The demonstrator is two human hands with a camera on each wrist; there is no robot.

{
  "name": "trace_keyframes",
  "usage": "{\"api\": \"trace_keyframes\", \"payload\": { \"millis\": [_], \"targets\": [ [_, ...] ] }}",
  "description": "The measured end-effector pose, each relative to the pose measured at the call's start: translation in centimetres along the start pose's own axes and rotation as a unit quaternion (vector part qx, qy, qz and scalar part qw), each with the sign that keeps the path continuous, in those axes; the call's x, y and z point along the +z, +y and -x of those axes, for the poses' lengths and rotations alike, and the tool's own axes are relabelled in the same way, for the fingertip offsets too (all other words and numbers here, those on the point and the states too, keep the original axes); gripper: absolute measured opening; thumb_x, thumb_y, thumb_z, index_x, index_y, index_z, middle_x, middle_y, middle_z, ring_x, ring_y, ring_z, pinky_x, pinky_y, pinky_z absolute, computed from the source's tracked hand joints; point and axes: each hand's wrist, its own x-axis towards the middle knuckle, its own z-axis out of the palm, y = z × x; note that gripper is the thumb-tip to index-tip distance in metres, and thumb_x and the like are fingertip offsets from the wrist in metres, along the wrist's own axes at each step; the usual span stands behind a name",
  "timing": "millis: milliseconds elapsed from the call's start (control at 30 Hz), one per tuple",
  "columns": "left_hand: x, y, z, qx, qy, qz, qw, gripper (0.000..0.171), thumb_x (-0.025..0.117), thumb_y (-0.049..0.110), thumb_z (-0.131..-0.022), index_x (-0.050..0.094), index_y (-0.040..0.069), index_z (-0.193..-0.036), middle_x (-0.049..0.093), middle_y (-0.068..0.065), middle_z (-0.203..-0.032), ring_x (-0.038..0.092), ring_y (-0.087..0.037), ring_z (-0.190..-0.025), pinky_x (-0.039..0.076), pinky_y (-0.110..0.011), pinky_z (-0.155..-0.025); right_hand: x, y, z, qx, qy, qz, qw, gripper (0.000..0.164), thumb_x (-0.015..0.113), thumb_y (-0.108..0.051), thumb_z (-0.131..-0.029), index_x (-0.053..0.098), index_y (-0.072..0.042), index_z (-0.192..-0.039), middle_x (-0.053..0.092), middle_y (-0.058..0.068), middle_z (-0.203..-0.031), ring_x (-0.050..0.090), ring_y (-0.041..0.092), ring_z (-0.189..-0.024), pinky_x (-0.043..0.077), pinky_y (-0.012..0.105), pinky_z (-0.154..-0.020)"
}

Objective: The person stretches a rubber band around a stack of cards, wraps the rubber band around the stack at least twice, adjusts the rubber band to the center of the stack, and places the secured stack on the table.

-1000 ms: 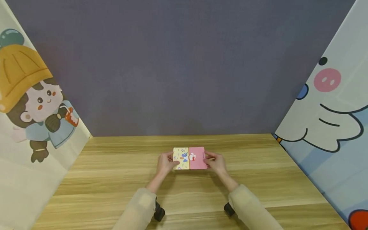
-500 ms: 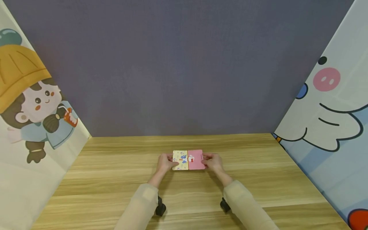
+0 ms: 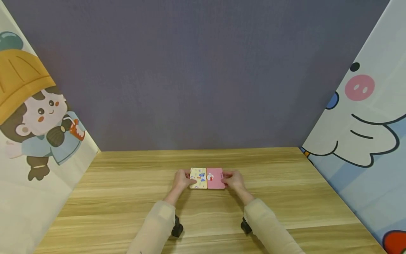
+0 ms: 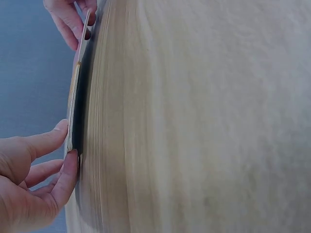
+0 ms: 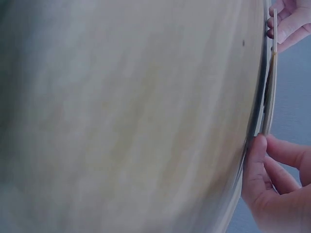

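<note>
A small booklet (image 3: pixel 215 178) lies spread open, its left half pale yellow with a blue figure, its right half pink with a white rabbit. Between the halves runs an orange-gold fold. My left hand (image 3: pixel 181 180) pinches the yellow half at its outer edge, thumb on top and fingers beneath. On the pink half's outer edge, my right hand (image 3: pixel 234 180) grips the same way. Seen edge-on in the left wrist view, the booklet (image 4: pixel 73 107) is held close over the tabletop, and the half by the left hand (image 4: pixel 36 179) looks thicker and layered.
The wooden table (image 3: pixel 209 225) spreads under both forearms. Behind it rises a dark grey panel (image 3: pixel 203 77). Cartoon-printed side walls stand at left (image 3: pixel 19 197) and right (image 3: pixel 374 183). Black wrist cameras (image 3: pixel 177 227) hang at the sleeves.
Both hands have lowered the spread booklet a little toward the table, and it looks slightly smaller. My right hand and forearm have shifted a bit to the left. Both grips stay the same.
</note>
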Motion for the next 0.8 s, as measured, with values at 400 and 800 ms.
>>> {"api": "trace_keyframes", "payload": {
  "millis": [400,800],
  "targets": [
    [-0.22,0.1,0.08,-0.012,-0.001,-0.008,0.9999,0.043,0.078,0.001,-0.06,0.061,-0.011,-0.098,0.055,-0.006,-0.064,0.046,-0.013,-0.056,0.04,-0.02,-0.047,0.06,-0.31,0.05,-0.005,-0.009,0.028,1.0,0.031,0.064,0.008,-0.073,0.059,0.011,-0.104,0.062,0.024,-0.095,0.059,0.014,-0.059,0.052,0.025,-0.05],
    [-0.85,-0.68,0.2,0.017,-0.015,-0.001,0.9997,0.024,0.075,0.005,-0.067,0.061,-0.009,-0.081,0.048,-0.003,-0.059,0.039,-0.011,-0.051,0.033,-0.019,-0.043,-0.41,-0.09,0.32,-0.038,0.006,0.079,0.996,0.025,0.068,-0.002,-0.073,0.064,0.007,-0.096,0.065,0.016,-0.08,0.058,0.016,-0.06,0.05,0.022,-0.051]
  ]
}}
